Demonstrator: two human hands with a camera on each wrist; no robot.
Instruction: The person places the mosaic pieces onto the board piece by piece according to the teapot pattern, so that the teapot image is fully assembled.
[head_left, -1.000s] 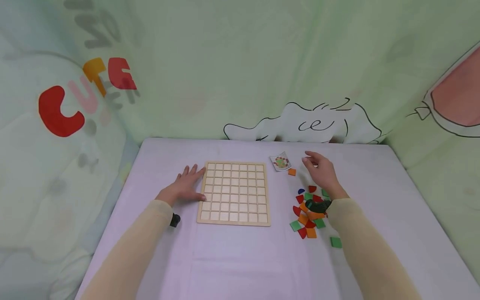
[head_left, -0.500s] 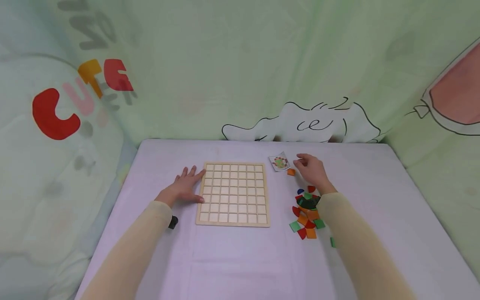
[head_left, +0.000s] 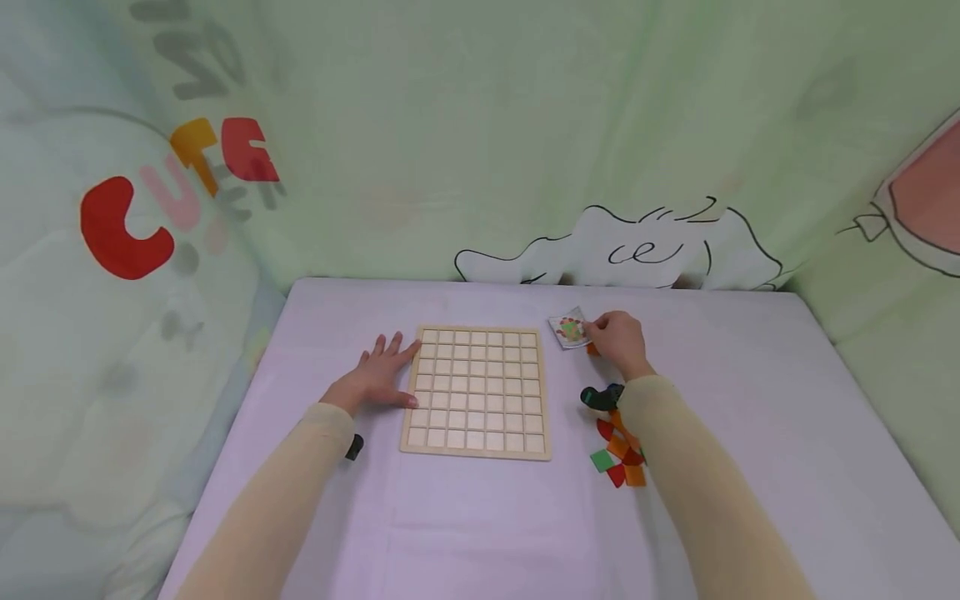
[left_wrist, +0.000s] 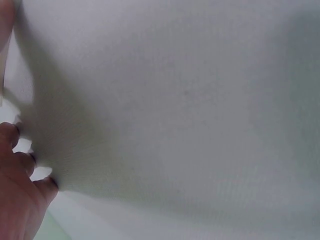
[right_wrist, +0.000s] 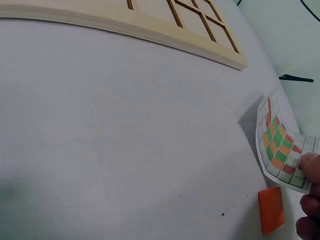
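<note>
At grid board (head_left: 476, 385), left hand (head_left: 375, 377) touches edge; right hand (head_left: 619, 340) pinches card (head_left: 567, 330).

Screened tabletop booth (head_left: 337, 208), as I view it from my remote station. Pale green fabric (head_left: 420, 150) with cartoon prints hangs behind and along both sides of a lilac-covered table (head_left: 472, 525). Among the prints I identify the multicoloured word CUTE (head_left: 193, 140), a black-outlined white cloud-like figure (head_left: 630, 268) and a pink balloon (head_left: 933, 187). Whether home, studio or laboratory surrounds the booth, I cannot tell.
</note>
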